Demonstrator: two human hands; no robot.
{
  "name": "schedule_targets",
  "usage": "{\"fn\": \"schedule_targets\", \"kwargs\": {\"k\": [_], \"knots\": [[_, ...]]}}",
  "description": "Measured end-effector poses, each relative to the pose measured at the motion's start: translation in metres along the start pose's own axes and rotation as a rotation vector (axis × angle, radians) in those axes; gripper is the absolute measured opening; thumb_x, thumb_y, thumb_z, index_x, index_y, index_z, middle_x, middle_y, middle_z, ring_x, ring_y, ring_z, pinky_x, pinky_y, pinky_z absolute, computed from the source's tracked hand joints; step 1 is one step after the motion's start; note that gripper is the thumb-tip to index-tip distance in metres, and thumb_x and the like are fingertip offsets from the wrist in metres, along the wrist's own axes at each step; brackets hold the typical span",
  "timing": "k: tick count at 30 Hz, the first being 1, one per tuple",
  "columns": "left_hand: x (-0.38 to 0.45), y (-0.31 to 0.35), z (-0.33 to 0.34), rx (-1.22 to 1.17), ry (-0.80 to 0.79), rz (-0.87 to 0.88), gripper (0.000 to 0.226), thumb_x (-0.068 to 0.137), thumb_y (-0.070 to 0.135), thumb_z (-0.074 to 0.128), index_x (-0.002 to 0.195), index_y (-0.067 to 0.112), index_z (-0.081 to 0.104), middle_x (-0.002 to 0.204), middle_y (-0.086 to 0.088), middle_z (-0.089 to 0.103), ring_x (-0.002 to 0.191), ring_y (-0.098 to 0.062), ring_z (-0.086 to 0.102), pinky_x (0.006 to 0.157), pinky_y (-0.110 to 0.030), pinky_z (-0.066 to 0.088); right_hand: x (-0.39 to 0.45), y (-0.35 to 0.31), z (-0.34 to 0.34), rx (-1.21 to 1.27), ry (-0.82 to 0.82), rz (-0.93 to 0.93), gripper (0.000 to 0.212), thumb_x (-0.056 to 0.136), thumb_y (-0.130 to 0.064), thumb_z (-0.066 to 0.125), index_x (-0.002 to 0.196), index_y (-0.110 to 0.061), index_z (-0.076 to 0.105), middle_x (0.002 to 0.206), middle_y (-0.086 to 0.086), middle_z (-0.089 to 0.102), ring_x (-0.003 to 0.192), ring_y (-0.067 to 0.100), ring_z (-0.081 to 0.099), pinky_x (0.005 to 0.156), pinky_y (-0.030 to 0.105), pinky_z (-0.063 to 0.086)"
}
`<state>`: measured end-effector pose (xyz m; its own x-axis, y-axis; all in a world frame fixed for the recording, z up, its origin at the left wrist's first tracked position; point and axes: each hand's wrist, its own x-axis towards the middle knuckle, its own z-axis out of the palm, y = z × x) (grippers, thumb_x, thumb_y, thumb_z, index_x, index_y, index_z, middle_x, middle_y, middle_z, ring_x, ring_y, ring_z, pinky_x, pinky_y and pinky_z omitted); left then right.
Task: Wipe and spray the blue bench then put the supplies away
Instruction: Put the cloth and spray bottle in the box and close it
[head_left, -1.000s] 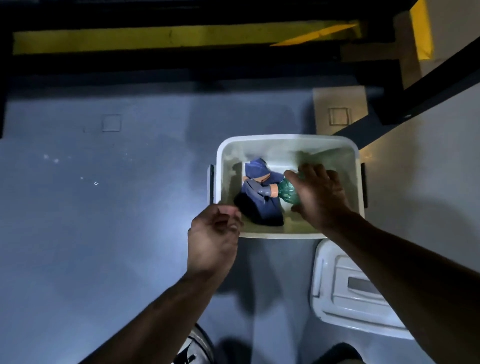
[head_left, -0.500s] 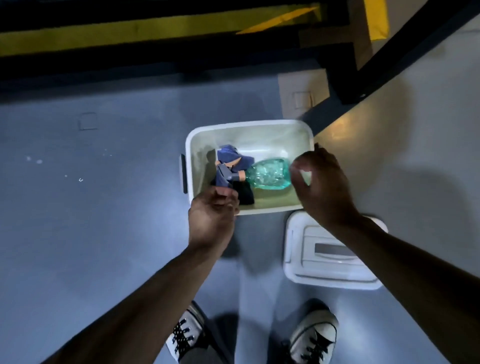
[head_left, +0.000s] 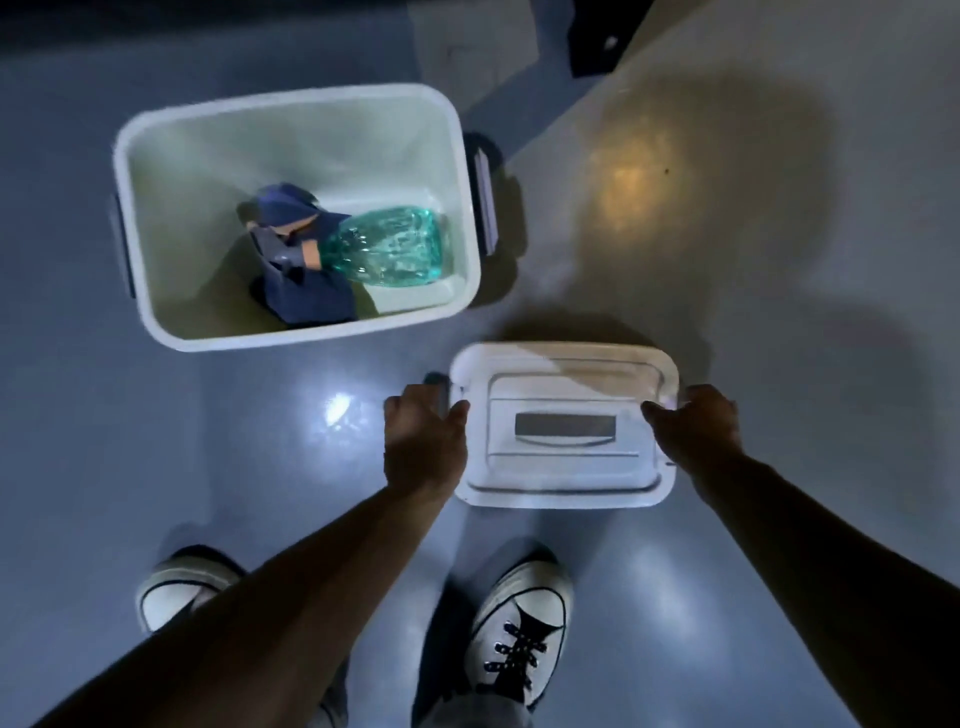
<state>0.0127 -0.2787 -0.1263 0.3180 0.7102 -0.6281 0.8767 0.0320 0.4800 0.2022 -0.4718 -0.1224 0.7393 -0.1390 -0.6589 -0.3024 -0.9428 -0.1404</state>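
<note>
A white plastic bin (head_left: 291, 114) stands open on the blue-grey floor. Inside it lies a green spray bottle (head_left: 390, 245) on its side, its blue nozzle resting over a dark blue cloth (head_left: 310, 297). The bin's white lid (head_left: 563, 426) lies flat on the floor below and right of the bin. My left hand (head_left: 423, 441) grips the lid's left edge, and my right hand (head_left: 693, 428) grips its right edge. The lid's grey handle recess faces up between the two hands.
My two white sneakers (head_left: 519, 618) stand just below the lid. A lighter grey floor area (head_left: 753, 208) begins right of the bin. Dark structures run along the top edge.
Both hands left the bin and moved down to the lid, taking hold of its two sides. The spray bottle now lies released in the bin. The view tilted downward.
</note>
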Motion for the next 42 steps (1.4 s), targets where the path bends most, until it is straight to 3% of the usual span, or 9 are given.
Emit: {"fn": "schedule_targets", "kwargs": {"k": [2,4,11,15,19,30,35,38,42], "knots": [[0.008,-0.015,0.019,-0.056,0.041,-0.027,0.035,0.078,0.058,0.060,0.098,0.030,0.064,0.099,-0.005,0.066,0.085,-0.029,0.068,0.071,-0.048,0.063,0.012,0.008,0.011,-0.042,0.015,-0.008,0.053,0.084,-0.038,0.071,0.123,-0.004,0.058,0.123,0.020,0.060,0.118,0.039,0.054,0.101,0.048,0.050],[0.009,-0.018,0.028,-0.060,0.092,-0.052,0.027,0.083,0.053,0.061,0.094,0.029,0.061,0.097,-0.005,0.063,0.080,-0.028,0.066,0.066,-0.047,0.062,0.019,0.012,0.019,-0.032,0.083,-0.005,0.049,0.085,-0.033,0.068,0.121,-0.002,0.058,0.126,0.021,0.056,0.123,0.038,0.048,0.101,0.045,0.045],[-0.003,0.002,0.028,-0.202,0.110,-0.177,0.020,0.084,0.037,0.073,0.092,0.020,0.067,0.088,0.000,0.070,0.085,-0.020,0.066,0.067,-0.024,0.049,0.021,0.011,0.018,0.116,0.070,-0.001,0.046,0.080,-0.043,0.070,0.108,-0.007,0.064,0.112,0.018,0.065,0.094,0.031,0.060,0.077,0.033,0.046],[-0.010,0.010,0.011,-0.265,0.066,-0.225,0.034,0.077,0.042,0.080,0.099,0.019,0.068,0.087,0.003,0.072,0.086,-0.020,0.070,0.084,-0.035,0.058,0.004,0.005,-0.010,0.172,0.083,-0.073,0.021,0.079,-0.038,0.075,0.086,-0.022,0.065,0.098,0.010,0.069,0.094,0.030,0.063,0.082,0.043,0.058],[-0.038,0.033,-0.023,-0.363,0.093,-0.243,0.028,0.077,0.038,0.082,0.097,0.023,0.068,0.092,0.005,0.073,0.082,-0.023,0.073,0.081,-0.042,0.063,-0.030,-0.008,-0.049,0.154,0.122,-0.097,0.037,0.079,-0.036,0.079,0.108,-0.016,0.067,0.108,0.011,0.067,0.093,0.028,0.065,0.076,0.035,0.055],[-0.074,0.050,-0.142,-0.393,0.097,-0.266,0.050,0.061,0.063,0.072,0.079,0.018,0.060,0.070,0.001,0.071,0.075,-0.032,0.074,0.076,-0.048,0.063,-0.121,-0.117,-0.113,0.149,0.154,-0.215,0.038,0.071,-0.045,0.070,0.100,-0.019,0.072,0.093,0.009,0.073,0.097,0.032,0.067,0.086,0.046,0.059],[-0.054,0.061,-0.209,-0.385,0.265,-0.231,0.029,0.077,0.038,0.083,0.073,0.026,0.056,0.083,0.000,0.075,0.087,-0.031,0.073,0.086,-0.043,0.058,-0.151,-0.179,-0.100,0.186,0.100,-0.352,0.028,0.081,-0.027,0.070,0.108,-0.021,0.064,0.106,0.014,0.071,0.105,0.033,0.063,0.090,0.034,0.050],[-0.021,0.057,-0.240,-0.369,0.308,-0.222,0.023,0.078,0.034,0.084,0.088,0.024,0.066,0.087,0.002,0.075,0.089,-0.027,0.073,0.089,-0.040,0.059,-0.157,-0.214,-0.078,0.163,0.058,-0.418,0.038,0.080,-0.019,0.069,0.117,-0.010,0.068,0.113,0.018,0.071,0.110,0.038,0.063,0.094,0.037,0.052],[0.027,0.044,-0.259,-0.261,0.346,-0.149,0.026,0.082,0.032,0.081,0.101,0.016,0.072,0.096,0.000,0.077,0.091,-0.023,0.071,0.084,-0.026,0.051,-0.151,-0.247,-0.042,0.165,-0.006,-0.449,0.020,0.077,-0.014,0.066,0.092,-0.003,0.072,0.090,0.019,0.072,0.088,0.041,0.066,0.079,0.039,0.055]]}}
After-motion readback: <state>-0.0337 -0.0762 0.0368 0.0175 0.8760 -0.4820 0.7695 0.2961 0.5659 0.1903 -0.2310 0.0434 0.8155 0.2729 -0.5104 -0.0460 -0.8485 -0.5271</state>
